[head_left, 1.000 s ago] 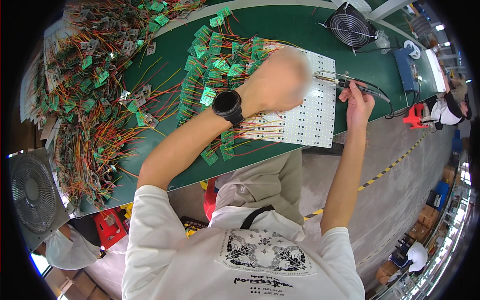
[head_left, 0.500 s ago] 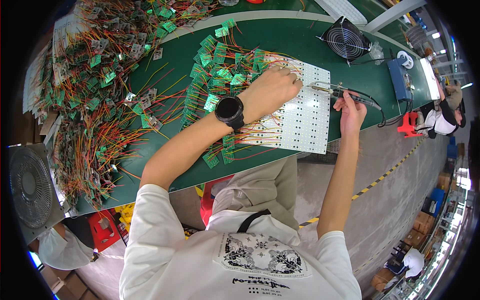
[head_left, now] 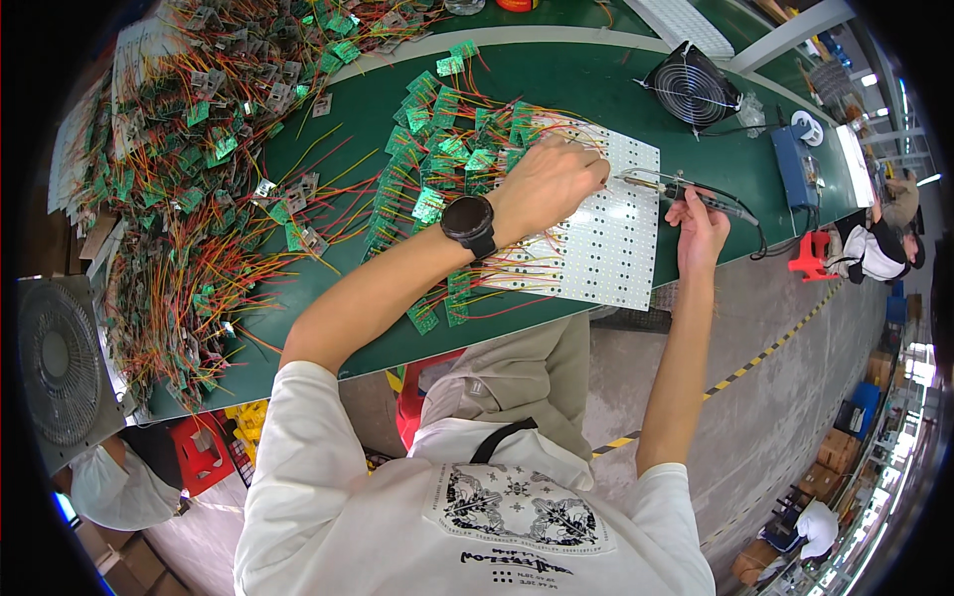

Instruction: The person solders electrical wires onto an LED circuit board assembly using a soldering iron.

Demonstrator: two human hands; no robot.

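My right hand (head_left: 699, 226) grips a soldering iron (head_left: 711, 202) with a thin metal guide along its tip; a black cable trails from its back end. The iron's tip points left over a white perforated panel (head_left: 611, 248). My left hand (head_left: 556, 182), a dark watch on its wrist, rests over the panel with fingers curled and bunched close to the tip. What those fingers pinch is hidden beneath the hand. Small green circuit boards (head_left: 427, 205) with red and yellow wires lie in rows at the panel's left side, their wires reaching onto it.
A large heap of wired circuit boards (head_left: 189, 199) covers the table's left. Toward the back right stand a black fan (head_left: 693, 87), a blue box-shaped unit (head_left: 795, 164) and a solder spool (head_left: 807, 126). A grey fan (head_left: 62, 363) stands at far left. Other people sit beyond the table.
My left hand has shifted slightly right along the panel. The right hand keeps its hold on the soldering iron, nearly in the same place.
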